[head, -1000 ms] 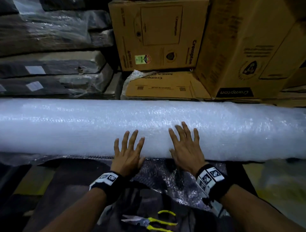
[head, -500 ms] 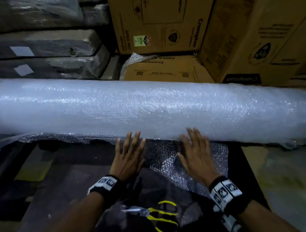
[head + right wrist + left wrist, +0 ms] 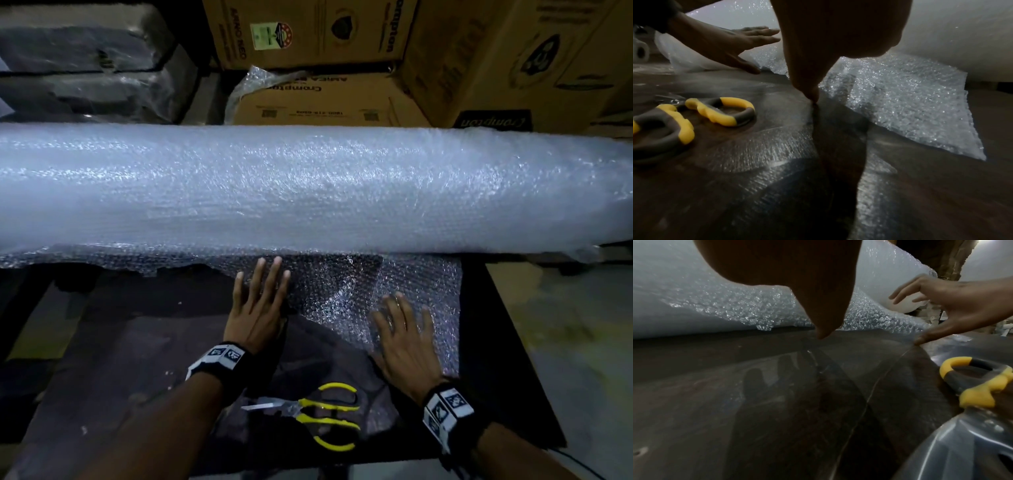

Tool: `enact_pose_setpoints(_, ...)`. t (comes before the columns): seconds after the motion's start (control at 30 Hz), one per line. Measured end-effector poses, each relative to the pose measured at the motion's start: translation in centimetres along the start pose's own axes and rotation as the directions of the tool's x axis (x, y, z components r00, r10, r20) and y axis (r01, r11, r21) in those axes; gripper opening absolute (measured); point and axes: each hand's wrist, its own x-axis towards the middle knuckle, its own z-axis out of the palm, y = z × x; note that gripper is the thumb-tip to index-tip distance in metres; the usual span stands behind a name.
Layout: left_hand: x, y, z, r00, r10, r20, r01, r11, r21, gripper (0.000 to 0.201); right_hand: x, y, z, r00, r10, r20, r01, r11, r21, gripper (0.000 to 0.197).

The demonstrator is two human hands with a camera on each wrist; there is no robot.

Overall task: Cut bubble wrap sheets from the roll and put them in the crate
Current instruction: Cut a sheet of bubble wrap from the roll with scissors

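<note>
Dark table (image 3: 130, 359) under bubble-wrap roll (image 3: 308, 192), loose sheet (image 3: 421, 294), yellow-handled scissors (image 3: 318, 414).

Left hand (image 3: 255, 313): palm down, fingers straight and close together, pointing toward 12 o'clock; thumb tucked along the inner edge at 3 o'clock. Left forearm enters from 7 o'clock, bare, with a black wrist band (image 3: 219, 359) bearing white marker tiles.

Right hand (image 3: 404, 337): palm down, fingers spread and straight, pointing toward 11 o'clock, slightly blurred; thumb set out toward 9 o'clock, tip pressed down. Right forearm enters from 5 o'clock, bare, with a matching black band (image 3: 447, 407).

Hands lie side by side, apart.
</note>
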Motion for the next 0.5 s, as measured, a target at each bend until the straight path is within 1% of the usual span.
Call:
enact_pose_setpoints(0.1, 0.3, 0.4, 0.1, 1.000, -0.011, -0.004, 0.011, 1.000, -0.007, 0.091, 0.2, 0.0, 0.6, 0.985, 0.013, -0.169, -0.015, 1.000, -0.007, 0.044)
enact_pose_setpoints(0.13, 0.3, 0.5, 0.1, 1.000, -0.017, -0.006, 0.017, 1.000, -0.007, 0.094, 0.1, 0.1, 0.9, 0.975, 0.021, -0.221, -0.022, 1.000, -0.003, 0.035)
enact_pose_setpoints(0.17, 0.3, 0.5, 0.3, 1.000, -0.025, -0.007, 0.025, 1.000, -0.007, 0.096, 0.1, 0.2, 1.1, 0.965, 0.034, -0.260, -0.034, 0.999, 0.005, 0.030)
enact_pose_setpoints(0.23, 0.2, 0.4, 0.7, 0.999, -0.046, -0.010, 0.046, 0.999, -0.004, 0.098, -0.3, 0.5, 1.2, 0.951, 0.074, -0.300, -0.069, 0.997, 0.027, 0.030)
enact_pose_setpoints(0.33, -0.2, -0.1, 1.3, 0.996, -0.094, -0.007, 0.094, 0.995, 0.010, 0.100, -0.9, 1.5, 1.2, 0.951, 0.124, -0.283, -0.122, 0.992, 0.025, 0.041)
enact_pose_setpoints(0.43, -0.3, -0.7, 1.4, 0.991, -0.132, -0.031, 0.133, 0.991, 0.025, 0.095, -1.3, 2.4, 1.4, 0.962, 0.111, -0.249, -0.108, 0.994, 0.026, 0.048)
enact_pose_setpoints(0.5, 0.0, -1.4, 1.2, 0.983, -0.168, -0.071, 0.171, 0.985, 0.029, 0.088, -1.5, 3.1, 1.2, 0.959, 0.082, -0.271, -0.071, 0.996, 0.050, 0.054)
